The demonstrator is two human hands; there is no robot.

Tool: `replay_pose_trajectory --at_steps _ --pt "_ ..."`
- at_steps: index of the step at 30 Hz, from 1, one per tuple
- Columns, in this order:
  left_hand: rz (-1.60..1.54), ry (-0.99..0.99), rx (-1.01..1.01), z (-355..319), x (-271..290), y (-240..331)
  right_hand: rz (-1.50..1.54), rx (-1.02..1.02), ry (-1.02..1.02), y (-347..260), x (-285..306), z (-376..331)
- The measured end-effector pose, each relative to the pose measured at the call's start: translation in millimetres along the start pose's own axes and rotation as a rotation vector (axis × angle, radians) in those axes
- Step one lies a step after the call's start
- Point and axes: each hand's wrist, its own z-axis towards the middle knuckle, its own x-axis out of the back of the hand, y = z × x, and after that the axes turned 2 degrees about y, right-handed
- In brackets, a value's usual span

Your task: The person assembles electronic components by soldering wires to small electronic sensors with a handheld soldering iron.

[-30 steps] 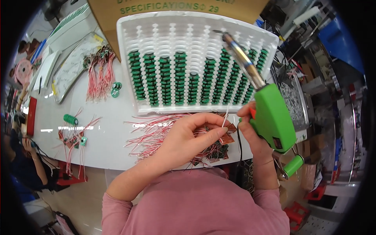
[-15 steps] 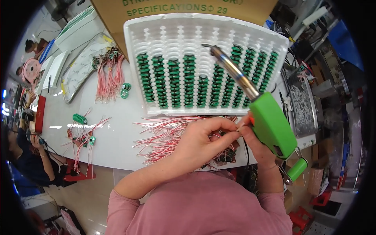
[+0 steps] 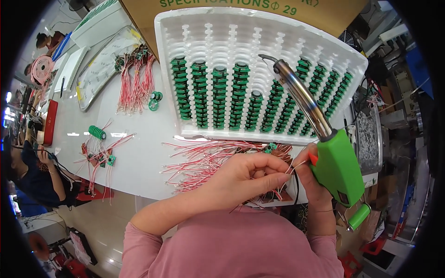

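Note:
My right hand (image 3: 311, 180) is closed around a green soldering gun (image 3: 340, 169) with a red trigger. Its long metal barrel points up and left, and the bent tip hangs over a white foam tray (image 3: 201, 134). Thumb and fingertips of my left hand (image 3: 250, 173) pinch thin wires (image 3: 291, 169), whose pale ends reach across to my right fingertips. Beneath and left of my hands lies a bundle of red and white wires (image 3: 194, 160) joined to small circuit boards, partly covered by my left hand. Several columns of round green parts (image 3: 219, 99) stand in the tray.
Behind the tray rises a cardboard box (image 3: 320, 16). More wired boards (image 3: 134, 88) lie at the left, near loose green parts (image 3: 155, 99) and a small wired pile (image 3: 97, 153). A metal tray (image 3: 368, 139) stands right. Another person's hand (image 3: 45, 156) shows far left.
The view has shifted slightly, so the tray appears further right. My fingertips have drawn a little apart, and the wires between them now show more. Both hands keep their holds.

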Motion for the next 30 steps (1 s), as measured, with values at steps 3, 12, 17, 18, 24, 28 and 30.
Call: replay_pose_trajectory --at_steps 3,12,17,18,24,28,30 --pt "0.008 -0.022 0.069 1 13 1 -0.048 -0.072 -0.039 9 1 3" --pt "-0.209 -0.021 0.149 10 22 10 -0.018 0.010 0.086 1 -15 22" --pt "-0.210 -0.033 0.219 7 29 14 -0.134 0.169 0.068 6 -11 26" --pt "-0.195 -0.013 0.201 5 33 15 -0.131 0.179 0.065 3 -10 26" --pt "-0.126 0.296 0.022 3 67 50 0.174 0.087 -0.012 22 45 25" --pt "-0.061 0.356 -0.024 19 78 70 -0.321 0.080 0.065 20 55 27" --pt "-0.019 0.354 -0.023 27 82 72 -0.253 0.171 -0.026 23 56 40"
